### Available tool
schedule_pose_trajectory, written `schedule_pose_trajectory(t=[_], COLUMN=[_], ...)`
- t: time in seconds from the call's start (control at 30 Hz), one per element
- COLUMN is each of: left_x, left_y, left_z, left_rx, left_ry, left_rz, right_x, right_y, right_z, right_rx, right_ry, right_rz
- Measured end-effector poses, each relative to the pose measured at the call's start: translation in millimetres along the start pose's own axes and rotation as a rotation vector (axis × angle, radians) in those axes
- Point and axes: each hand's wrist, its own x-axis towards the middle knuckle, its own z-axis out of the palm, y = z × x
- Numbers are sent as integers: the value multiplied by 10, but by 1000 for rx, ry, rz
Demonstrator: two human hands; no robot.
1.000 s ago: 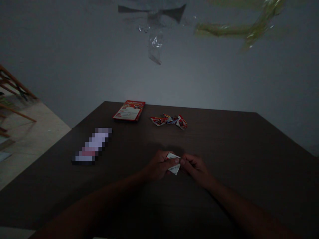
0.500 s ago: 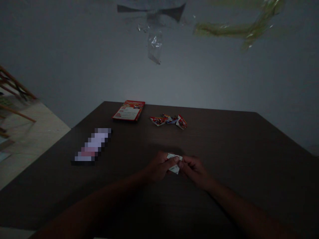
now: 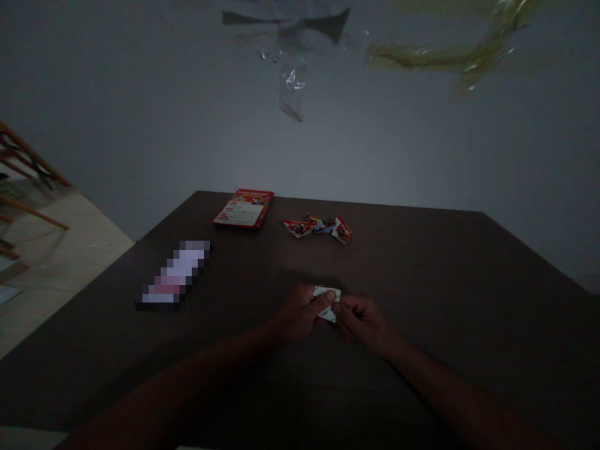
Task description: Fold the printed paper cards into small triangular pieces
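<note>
A small folded white paper piece (image 3: 327,300) is pinched between both my hands just above the dark table (image 3: 450,275). My left hand (image 3: 300,312) holds its left side with thumb and fingers closed on it. My right hand (image 3: 360,319) grips the right edge, fingers curled. Further back lie several folded red and white paper pieces (image 3: 321,227) in a small cluster, and a red printed card pack (image 3: 244,208) to their left.
A blurred-out flat object (image 3: 173,275) lies on the table's left part. Wooden chair parts (image 3: 23,181) stand at the far left over a pale floor. A grey wall rises behind the table, with clear plastic scraps (image 3: 291,81) hanging on it.
My hands have closed in tighter on the white paper piece, so less of it shows; the right hand has shifted slightly left. Everything else on the table is unmoved.
</note>
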Motion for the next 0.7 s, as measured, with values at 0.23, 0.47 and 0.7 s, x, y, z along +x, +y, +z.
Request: schedule_pose_trajectory(t=[0.23,0.47,0.7], left_x=[13,17,22], left_y=[6,-6,-12], left_z=[10,10,-15], left_rx=[-17,-23,-27], left_ry=[5,41,40], left_rz=[-23,-17,-52], right_x=[4,-2,-4], right_y=[14,-17,12], right_z=[-5,-29,-29], right_rx=[15,-70,13], right_ry=[32,-45,-44], right_rz=[13,-24,2])
